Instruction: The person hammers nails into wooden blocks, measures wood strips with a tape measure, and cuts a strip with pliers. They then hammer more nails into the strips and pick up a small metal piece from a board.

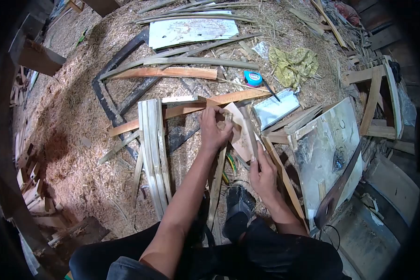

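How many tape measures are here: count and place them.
1. The blue tape measure lies beyond the left hand and right hand, between the orange-brown board and the yellow-green cloth. Others may be hidden under the shavings.

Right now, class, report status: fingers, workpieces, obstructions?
Left fingers pinching wooden strip. Right fingers holding pale flat piece by its near end. Reddish plank close beyond, possibly obstructing.

Head-worn view, looking forward and down (wide, dark-cornered); hands [214, 131] close, shavings-covered floor [79, 161] beyond.

Left fingers [211, 112] on wooden strip [227, 119], right fingers [264, 161] at pale piece [240, 133]
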Available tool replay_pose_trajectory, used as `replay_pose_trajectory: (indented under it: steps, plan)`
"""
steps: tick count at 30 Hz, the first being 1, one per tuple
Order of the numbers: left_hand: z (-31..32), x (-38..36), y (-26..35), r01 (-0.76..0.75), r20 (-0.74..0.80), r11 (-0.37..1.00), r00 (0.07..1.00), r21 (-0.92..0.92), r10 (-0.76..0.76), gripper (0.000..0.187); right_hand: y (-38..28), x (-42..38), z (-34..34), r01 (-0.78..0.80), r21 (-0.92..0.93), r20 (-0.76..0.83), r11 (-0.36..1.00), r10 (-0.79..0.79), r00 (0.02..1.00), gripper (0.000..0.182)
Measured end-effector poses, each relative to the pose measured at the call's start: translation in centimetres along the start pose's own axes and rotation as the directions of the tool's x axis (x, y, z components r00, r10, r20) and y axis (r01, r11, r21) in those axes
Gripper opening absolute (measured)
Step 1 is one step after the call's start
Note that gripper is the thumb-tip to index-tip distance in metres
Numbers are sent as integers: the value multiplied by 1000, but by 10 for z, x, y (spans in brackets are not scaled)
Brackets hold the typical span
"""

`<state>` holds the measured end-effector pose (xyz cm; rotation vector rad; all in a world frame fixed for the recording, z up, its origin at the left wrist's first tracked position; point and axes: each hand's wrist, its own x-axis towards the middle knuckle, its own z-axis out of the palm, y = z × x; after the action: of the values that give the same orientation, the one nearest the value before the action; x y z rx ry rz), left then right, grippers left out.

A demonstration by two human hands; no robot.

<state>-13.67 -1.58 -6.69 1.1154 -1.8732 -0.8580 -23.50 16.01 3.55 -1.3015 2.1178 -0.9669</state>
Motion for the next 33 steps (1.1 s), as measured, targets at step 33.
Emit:
replay_pose_trajectory:
  steps: [33]
  plan:
    - [-70,8,48,568,286,363,751,-739,-595,40,19,50,52,-29,-72,-97,997,22,995,51]
